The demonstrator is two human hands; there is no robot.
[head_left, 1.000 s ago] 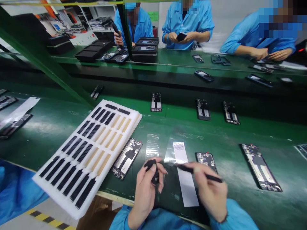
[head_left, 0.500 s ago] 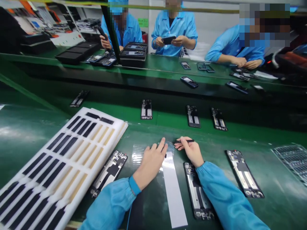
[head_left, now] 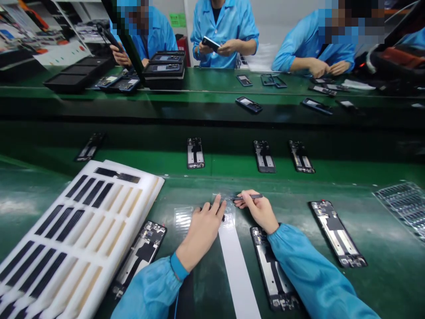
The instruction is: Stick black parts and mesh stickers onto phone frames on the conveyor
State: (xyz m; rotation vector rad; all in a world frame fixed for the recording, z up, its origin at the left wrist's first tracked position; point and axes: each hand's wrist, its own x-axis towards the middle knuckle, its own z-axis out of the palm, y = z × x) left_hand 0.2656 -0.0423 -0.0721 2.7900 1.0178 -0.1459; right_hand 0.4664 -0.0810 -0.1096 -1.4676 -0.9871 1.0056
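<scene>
My left hand [head_left: 203,228] lies flat with its fingers stretched out, pressing on a clear plastic film at the top of a white paper strip [head_left: 237,270]. A small dark piece [head_left: 223,218] shows beside its fingertips. My right hand [head_left: 260,210] is closed around black tweezers [head_left: 254,196], whose tips point left toward the film. What the tips touch is too small to make out. Below my right wrist lies an opened phone body [head_left: 270,274], partly covered by the sleeve. Another opened phone body [head_left: 141,252] rests left of my left hand.
A white foam tray [head_left: 96,212] with black strips in its slots stands at left. Farther right are an opened phone body [head_left: 337,235] and a clear sheet [head_left: 403,208]. Several phone bodies lie along the green belt [head_left: 229,161]. Co-workers in blue sit across the line.
My view has shifted slightly, so the bench appears moved. Both hands keep nearly the same place at the film. Across the line, a co-worker has tilted the phone in their hands.
</scene>
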